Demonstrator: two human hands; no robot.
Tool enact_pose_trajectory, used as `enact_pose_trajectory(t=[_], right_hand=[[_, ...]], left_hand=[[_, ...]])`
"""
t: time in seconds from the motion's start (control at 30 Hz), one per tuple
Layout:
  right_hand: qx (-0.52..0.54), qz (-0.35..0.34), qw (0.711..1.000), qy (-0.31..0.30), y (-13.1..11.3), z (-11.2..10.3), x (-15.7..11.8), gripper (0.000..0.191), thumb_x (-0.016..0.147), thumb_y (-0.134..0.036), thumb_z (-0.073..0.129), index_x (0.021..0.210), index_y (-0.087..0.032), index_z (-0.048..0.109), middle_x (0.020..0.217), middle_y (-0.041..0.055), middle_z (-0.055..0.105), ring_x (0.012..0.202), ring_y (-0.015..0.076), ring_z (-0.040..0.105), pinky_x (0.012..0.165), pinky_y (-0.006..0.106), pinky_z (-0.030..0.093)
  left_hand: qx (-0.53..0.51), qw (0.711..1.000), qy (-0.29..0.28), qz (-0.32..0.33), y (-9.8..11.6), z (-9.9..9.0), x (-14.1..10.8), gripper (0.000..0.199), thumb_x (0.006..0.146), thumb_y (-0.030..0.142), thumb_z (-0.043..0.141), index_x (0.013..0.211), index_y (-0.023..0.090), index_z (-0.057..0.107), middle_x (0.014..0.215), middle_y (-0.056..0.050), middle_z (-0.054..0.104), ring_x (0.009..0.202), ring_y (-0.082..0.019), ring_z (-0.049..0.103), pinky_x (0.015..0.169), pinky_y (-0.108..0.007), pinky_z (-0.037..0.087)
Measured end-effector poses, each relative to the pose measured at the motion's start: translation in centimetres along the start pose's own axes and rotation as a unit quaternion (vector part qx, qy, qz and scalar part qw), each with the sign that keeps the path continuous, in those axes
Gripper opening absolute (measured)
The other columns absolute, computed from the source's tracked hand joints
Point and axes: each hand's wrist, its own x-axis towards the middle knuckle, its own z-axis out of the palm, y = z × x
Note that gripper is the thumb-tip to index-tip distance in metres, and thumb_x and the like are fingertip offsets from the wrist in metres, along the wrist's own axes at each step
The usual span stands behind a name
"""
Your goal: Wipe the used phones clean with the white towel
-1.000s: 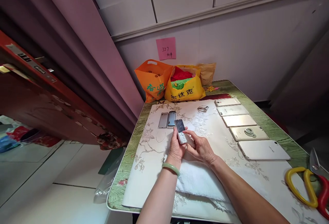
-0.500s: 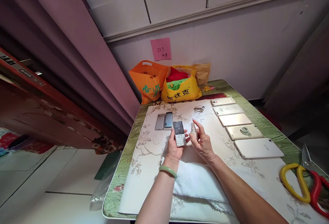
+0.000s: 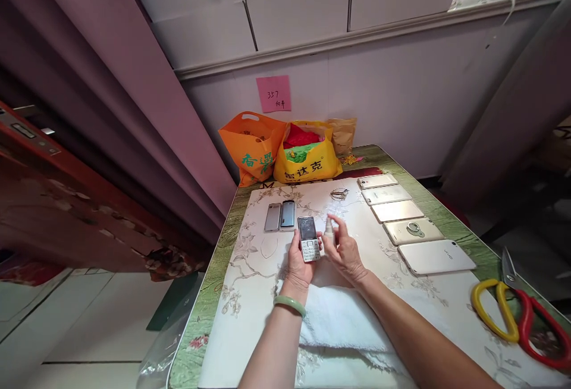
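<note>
My left hand [image 3: 300,265] is closed around a keypad mobile phone [image 3: 309,239], its dark screen and white keys facing up. Just to its right, my right hand [image 3: 345,252] grips a small spray bottle [image 3: 329,231], with the index finger on top of the nozzle. The bottle stands upright close to the phone. Under my wrists lies a folded white towel [image 3: 343,320]. Two more phones, a grey one [image 3: 273,217] and a blue-screened one [image 3: 288,214], rest side by side beyond my left hand.
Several smartphones form a column at the right, the nearest a white one [image 3: 437,257]. Large scissors [image 3: 508,311] with yellow and red handles lie at the right edge. An orange bag [image 3: 254,148], a yellow bag [image 3: 307,160] and glasses [image 3: 339,194] are farther back.
The view has shifted slightly, so the table sits a little lower and to the left. My index finger has come down onto the spray nozzle. Both hands keep their hold.
</note>
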Motion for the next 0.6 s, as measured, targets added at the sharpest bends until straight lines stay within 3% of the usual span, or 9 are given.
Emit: enact_pose_trajectory(t=[0.07,0.1,0.17,0.27,0.4,0.6], right_hand=[[0.008,0.034,0.999,0.031,0.7,-0.2,1.9,0.063,0.094,-0.043,0.047,0.148,-0.017,0.028,0.092,0.0049,0.072,0.069,0.0183,0.068,0.065,0.028,0.053],[-0.002,0.047,0.998,0.043,1.3,-0.3,3.2,0.059,0.094,-0.045,0.046,0.145,-0.016,0.034,0.099,0.0078,0.072,0.075,0.0196,0.069,0.067,0.030,0.053],[-0.044,0.071,0.995,0.047,2.6,-0.7,5.7,0.044,0.094,-0.049,0.045,0.124,-0.018,0.053,0.096,0.0071,0.072,0.076,0.0197,0.068,0.067,0.029,0.052],[-0.080,0.089,0.991,0.057,4.9,-1.0,8.6,0.033,0.090,-0.047,0.048,0.107,-0.020,0.059,0.082,0.0028,0.068,0.069,0.0184,0.063,0.064,0.027,0.047],[-0.124,0.112,0.985,0.053,7.3,-0.3,9.1,0.031,0.087,-0.041,0.050,0.107,-0.021,0.062,0.073,0.0006,0.064,0.064,0.0176,0.058,0.063,0.026,0.042],[-0.133,0.104,0.984,0.047,8.1,0.4,8.4,0.051,0.084,-0.040,0.056,0.130,-0.017,0.056,0.093,0.0082,0.071,0.080,0.0229,0.065,0.075,0.034,0.049]], left_hand=[[-0.001,1.000,0.006,0.004,0.2,-0.2,0.0,0.038,0.092,0.046,0.060,0.100,0.011,0.073,0.085,-0.011,0.075,0.066,-0.017,0.068,0.065,-0.029,0.054],[-0.004,1.000,0.007,0.007,0.3,-0.3,-0.1,0.038,0.092,0.046,0.060,0.100,0.011,0.073,0.086,-0.012,0.075,0.066,-0.017,0.067,0.063,-0.028,0.053],[-0.009,1.000,0.006,0.009,0.4,-0.3,-0.2,0.038,0.092,0.046,0.060,0.101,0.011,0.072,0.088,-0.013,0.075,0.067,-0.017,0.067,0.063,-0.028,0.053],[-0.003,1.000,0.009,0.009,0.4,-0.3,-0.3,0.040,0.092,0.047,0.058,0.103,0.011,0.072,0.088,-0.014,0.075,0.067,-0.017,0.068,0.063,-0.027,0.053],[-0.003,1.000,0.014,0.016,0.3,-0.5,-0.2,0.042,0.094,0.048,0.056,0.108,0.011,0.070,0.088,-0.014,0.075,0.065,-0.017,0.067,0.061,-0.027,0.053],[-0.005,1.000,0.012,0.013,0.2,-0.5,-0.1,0.044,0.092,0.051,0.059,0.107,0.011,0.070,0.085,-0.014,0.075,0.060,-0.016,0.066,0.059,-0.027,0.052]])
